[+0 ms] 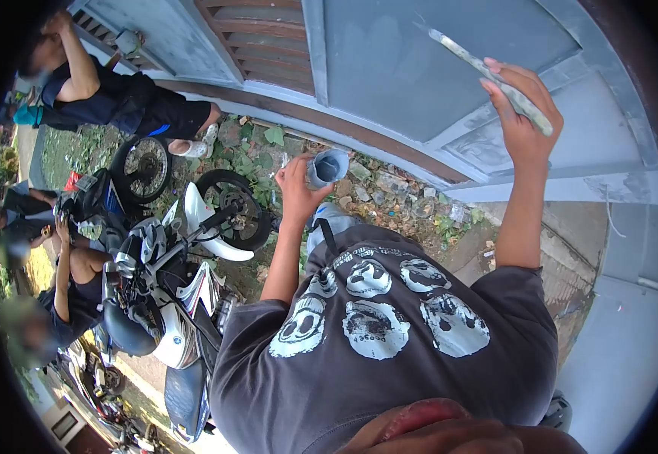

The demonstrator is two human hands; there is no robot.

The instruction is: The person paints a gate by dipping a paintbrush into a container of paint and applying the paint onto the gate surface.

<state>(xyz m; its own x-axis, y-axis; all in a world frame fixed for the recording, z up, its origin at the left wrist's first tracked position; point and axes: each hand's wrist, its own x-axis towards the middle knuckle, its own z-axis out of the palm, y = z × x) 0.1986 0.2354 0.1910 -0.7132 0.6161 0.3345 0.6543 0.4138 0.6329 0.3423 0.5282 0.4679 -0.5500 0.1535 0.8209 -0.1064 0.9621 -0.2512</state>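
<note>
My left hand (296, 189) is wrapped around a small cup (318, 178) with grey-blue paint inside, its mouth facing up toward me. In my right hand (529, 121) is a long thin paintbrush (461, 53), its handle smeared with paint. The bristle end points up and left, close to the blue-grey wall panel (389, 76); whether it touches the panel I cannot tell. Lighter frame strips (317, 53) border the panel, and a lower panel at right has whitish, patchy paint.
Another person (117, 102) stands at the same wall, upper left, one arm raised. Parked motorcycles (185, 303) stand along the left, with people (72, 280) beside them. Rubble and weeds (389, 189) line the wall's foot. Brown louvre slats (261, 38) sit between panels.
</note>
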